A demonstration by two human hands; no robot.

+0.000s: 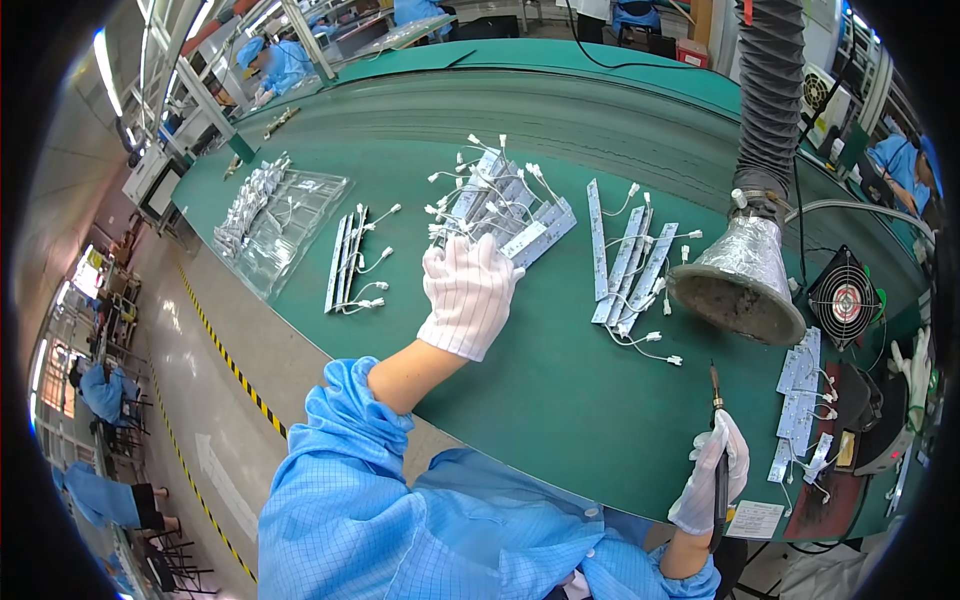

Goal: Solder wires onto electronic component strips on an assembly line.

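Observation:
My left hand [468, 293], in a white pinstriped glove, reaches to the near edge of a pile of LED strip boards [525, 240] in the middle of the green table. Its fingers are curled down onto the boards, and the fingertips are partly hidden. White wires with small connectors stick out of the pile. At the lower right, my gloved right hand [715, 470] is closed around a soldering iron [720, 480], its tip pointing up and away from me. Right of the pile lie several more LED strip boards [625, 265]; a small group [345, 260] lies on its left.
A fume-extraction hood [740, 280] hangs over the table's right side, beside a small black fan [846, 298]. More boards [800, 395] lie at the far right by a soldering station [885, 425]. Clear plastic trays [300, 215] with wired parts sit at the left. Other people work at distant benches.

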